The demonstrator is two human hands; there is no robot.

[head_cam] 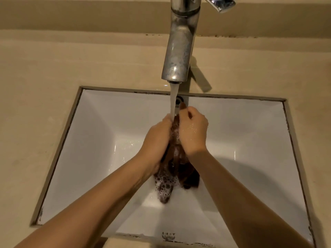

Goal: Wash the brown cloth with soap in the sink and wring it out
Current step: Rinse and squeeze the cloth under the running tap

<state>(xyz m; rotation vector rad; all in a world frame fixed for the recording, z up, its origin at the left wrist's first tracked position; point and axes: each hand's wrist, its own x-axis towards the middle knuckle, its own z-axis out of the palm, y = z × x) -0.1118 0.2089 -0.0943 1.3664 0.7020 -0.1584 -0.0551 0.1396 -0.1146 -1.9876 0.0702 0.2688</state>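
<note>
The brown cloth (pixel 176 158) is bunched between both hands over the middle of the white sink (pixel 100 133). My left hand (pixel 156 138) grips its left side and my right hand (pixel 192 129) grips its right side, fingers curled round the top. Water runs from the metal tap (pixel 179 51) onto the top of the cloth between my hands. The lower end of the cloth hangs down wet, with soap foam (pixel 164 187) clinging to it and dripping into the basin.
A beige counter (pixel 53 68) surrounds the rectangular sink on all sides. The tap lever (pixel 220 3) sticks out at the top right. The overflow hole (pixel 179 100) sits in the back wall behind the water stream.
</note>
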